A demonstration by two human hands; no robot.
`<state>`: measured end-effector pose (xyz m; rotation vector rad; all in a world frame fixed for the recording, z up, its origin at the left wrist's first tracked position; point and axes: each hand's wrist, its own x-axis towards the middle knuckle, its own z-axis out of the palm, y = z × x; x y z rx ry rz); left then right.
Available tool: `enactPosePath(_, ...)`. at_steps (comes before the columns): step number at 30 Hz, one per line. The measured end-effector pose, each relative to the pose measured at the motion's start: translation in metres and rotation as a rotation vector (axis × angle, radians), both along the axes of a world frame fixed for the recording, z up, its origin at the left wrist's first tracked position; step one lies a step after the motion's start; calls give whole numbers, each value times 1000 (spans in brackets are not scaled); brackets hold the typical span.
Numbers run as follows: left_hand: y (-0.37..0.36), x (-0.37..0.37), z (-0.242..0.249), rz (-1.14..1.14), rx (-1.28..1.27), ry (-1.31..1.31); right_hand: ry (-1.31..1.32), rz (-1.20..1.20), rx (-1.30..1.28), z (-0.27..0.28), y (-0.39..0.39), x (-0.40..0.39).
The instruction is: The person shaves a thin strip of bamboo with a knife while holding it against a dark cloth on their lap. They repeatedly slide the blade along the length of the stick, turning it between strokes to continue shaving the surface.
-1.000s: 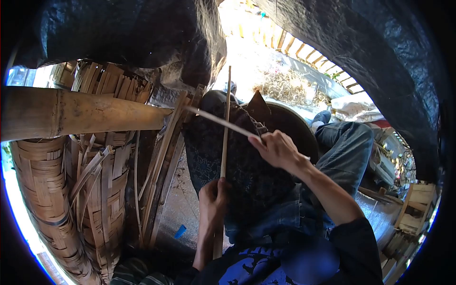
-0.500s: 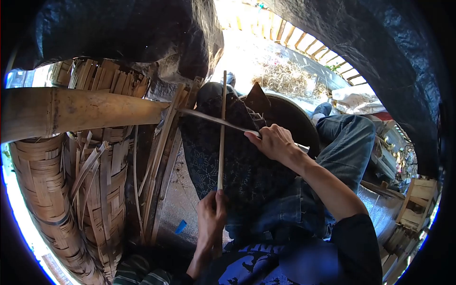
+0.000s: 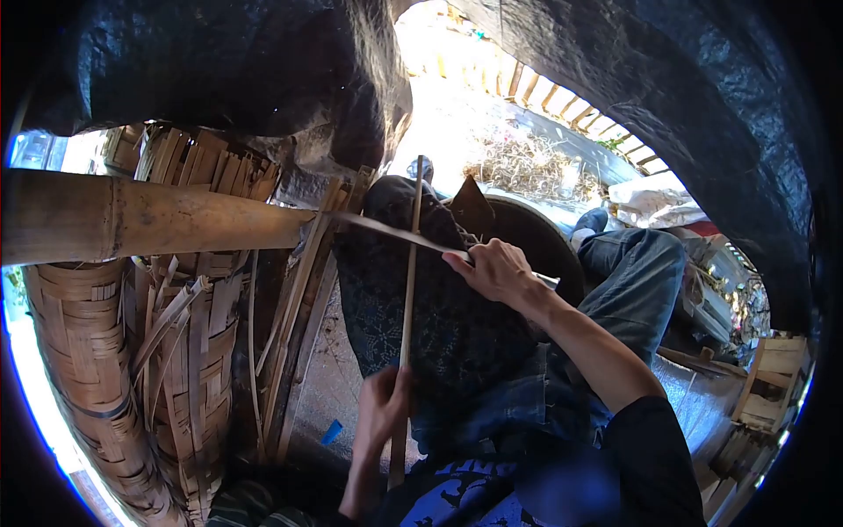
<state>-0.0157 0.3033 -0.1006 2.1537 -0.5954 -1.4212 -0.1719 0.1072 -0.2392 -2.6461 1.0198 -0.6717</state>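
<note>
Woven bamboo (image 3: 88, 351) at lower left. Long strip (image 3: 408, 307), near-vertical in frame, is clamped in left hand (image 3: 384, 408); its upper half is crossed by thin blade (image 3: 378, 227), gripped in right hand (image 3: 502, 274).

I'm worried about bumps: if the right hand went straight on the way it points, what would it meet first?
Probably the thin strip held in the left hand, which the long blade-like piece in the right hand crosses in this view. Depth is unclear, so the hand might pass above it.
</note>
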Motion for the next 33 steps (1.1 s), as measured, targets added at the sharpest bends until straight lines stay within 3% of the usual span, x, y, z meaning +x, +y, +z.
enactPosePath(2,-27,9,-2,9,-2,-3,-7,-27,155,26,-4,1)
enactPosePath(4,-39,6,-8,-46,-75,-129,188,-118,541,52,-8,5)
enactPosePath(11,-37,-3,-6,-186,-40,-295,207,-186,546,55,-2,2)
enactPosePath(19,2,-15,7,39,-16,-92,154,-186,368,36,2,15)
enactPosePath(25,19,-27,41,166,141,-40,211,-240,506,32,-42,27)
enactPosePath(27,14,-24,32,189,107,-47,213,-164,429,24,-44,12)
enactPosePath(29,4,-21,17,206,71,-45,230,87,-205,29,-38,-6)
enactPosePath(31,-9,-15,4,65,-7,-116,101,140,-354,50,-27,-19)
enactPosePath(33,-27,-15,5,19,-34,-177,83,55,279,67,-12,-30)
